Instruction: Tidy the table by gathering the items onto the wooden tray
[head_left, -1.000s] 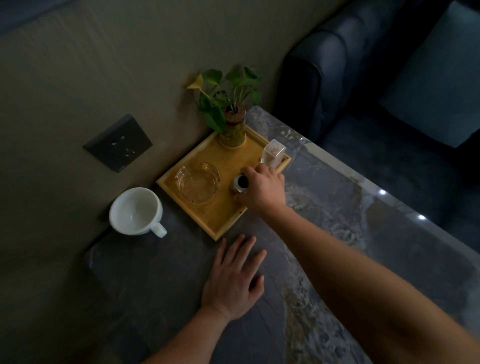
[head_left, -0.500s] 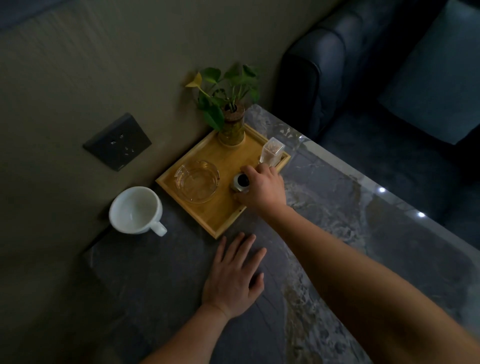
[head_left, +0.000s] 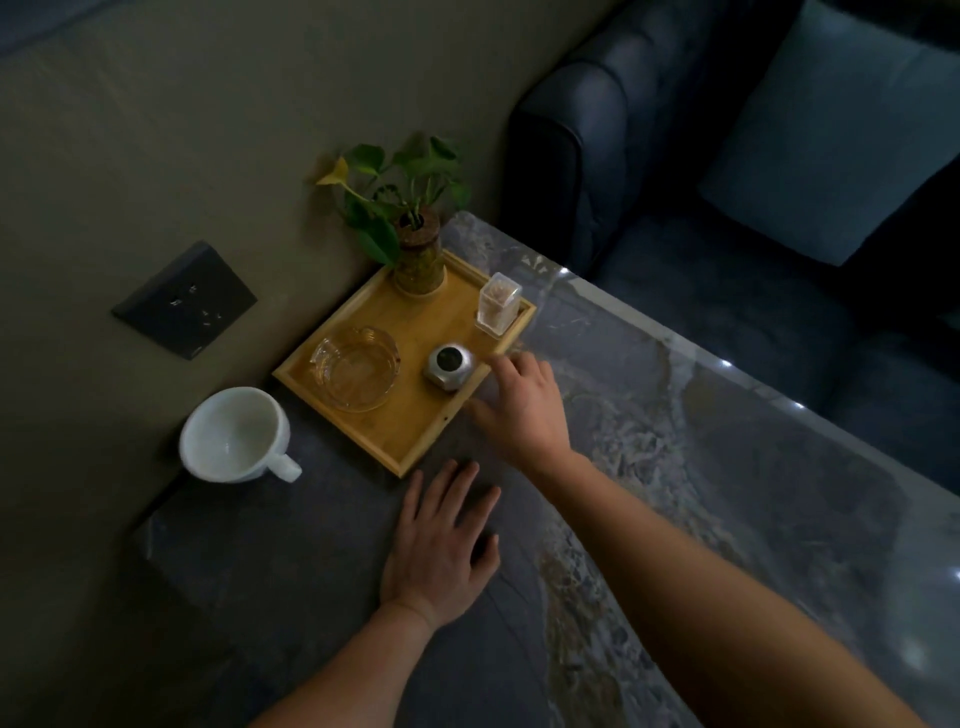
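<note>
dim light, head view looking down on a dark marbled table (head_left: 675, 467). the wooden tray (head_left: 410, 436) is sitting near the table's far left corner, close against the wall.

on the tray, four things are standing:
- a glass ashtray (head_left: 356, 370), looking empty, occupying the near-left part.
- a small silver faceted jar (head_left: 449, 366) with a dark round top, standing upright near the tray's right rim; contents cannot be told.
- a clear square toothpick holder (head_left: 498, 303) in the far right corner, showing pale sticks packed inside.
- a plant (head_left: 400, 192) growing out of a glass vase (head_left: 420, 257) in the far corner, the vase showing yellow-green filling, a cork-like collar at its mouth.

off the tray: a white cup (head_left: 235, 441) is lying on the table to the tray's left, mouth tilted toward the camera, handle pointing right, nothing visible inside.

right hand (head_left: 524, 410) is hovering just beside the tray's right rim, fingers loosely spread, grasping nothing, apart from the silver jar. left hand (head_left: 441, 551) is lying flat, palm down on the table just in front of the tray's near corner, fingers spread, holding nothing.

a dark wall socket (head_left: 184, 300) is showing on the wall at left; a dark sofa (head_left: 597, 135) with a pale cushion (head_left: 836, 130) is standing beyond the table.
</note>
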